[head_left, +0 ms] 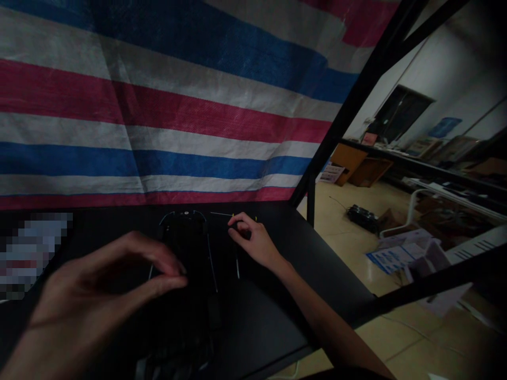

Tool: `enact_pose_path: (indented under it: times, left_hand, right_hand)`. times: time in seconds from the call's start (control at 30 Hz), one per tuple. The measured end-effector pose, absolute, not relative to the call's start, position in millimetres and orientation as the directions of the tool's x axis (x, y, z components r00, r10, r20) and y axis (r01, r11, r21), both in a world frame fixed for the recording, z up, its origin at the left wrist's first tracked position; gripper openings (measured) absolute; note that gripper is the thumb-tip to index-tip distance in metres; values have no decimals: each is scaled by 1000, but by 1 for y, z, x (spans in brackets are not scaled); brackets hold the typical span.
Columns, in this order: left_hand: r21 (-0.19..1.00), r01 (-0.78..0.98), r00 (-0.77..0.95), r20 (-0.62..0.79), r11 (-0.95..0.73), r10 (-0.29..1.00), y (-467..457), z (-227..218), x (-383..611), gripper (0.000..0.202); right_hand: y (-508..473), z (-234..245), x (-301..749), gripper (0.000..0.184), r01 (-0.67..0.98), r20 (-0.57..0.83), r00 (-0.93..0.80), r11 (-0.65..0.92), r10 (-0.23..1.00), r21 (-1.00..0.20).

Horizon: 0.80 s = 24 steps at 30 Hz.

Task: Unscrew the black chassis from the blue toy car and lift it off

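Note:
On a dark black tabletop (317, 264) lies a black object with thin pale outlines (186, 237), hard to make out in the dim light. My left hand (106, 295) hovers close to the camera above its near side, fingers curled with thumb and fingertips almost meeting; nothing shows between them. My right hand (253, 243) rests farther back on the table beside the object's right edge, its fingers pinched round a small dark thing I cannot name. A thin pale strip (236, 264) runs along the table under that hand.
A red, white and blue striped tarp (166, 105) hangs right behind the table. A black metal frame (356, 100) slants up at the right. Beyond it are a tiled floor (356, 237) with boxes, papers (400, 253) and a shelf (428, 169).

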<state>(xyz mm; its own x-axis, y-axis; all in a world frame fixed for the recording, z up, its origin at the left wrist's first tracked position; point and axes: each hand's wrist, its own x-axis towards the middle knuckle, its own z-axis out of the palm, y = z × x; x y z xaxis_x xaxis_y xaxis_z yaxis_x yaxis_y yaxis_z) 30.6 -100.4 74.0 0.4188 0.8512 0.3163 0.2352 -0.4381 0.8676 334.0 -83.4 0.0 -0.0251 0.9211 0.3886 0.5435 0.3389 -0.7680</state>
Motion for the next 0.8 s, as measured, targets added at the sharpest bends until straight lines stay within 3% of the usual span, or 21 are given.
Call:
enact_pose_path:
  times: [0.13,0.23,0.57,0.8]
  left_hand:
    - [921,159,551,215,-355,806,-52,75,63,24]
    - [926,197,603,146,-324,784,-28,61,68,22]
    - [920,266,496,126,-288,859,-49,39,64,20]
    - [944,213,519,108,-251,848,-45,32,62,16]
  right_hand:
    - [-85,4,334,14,522,387,-11,336,922,-784]
    - [-87,8,333,13,497,388,11,332,922,-802]
    - [-100,13,323,24,297,404,207,336,891,-894]
    - [-103,12,321,24,317,462,244,380,853,-869]
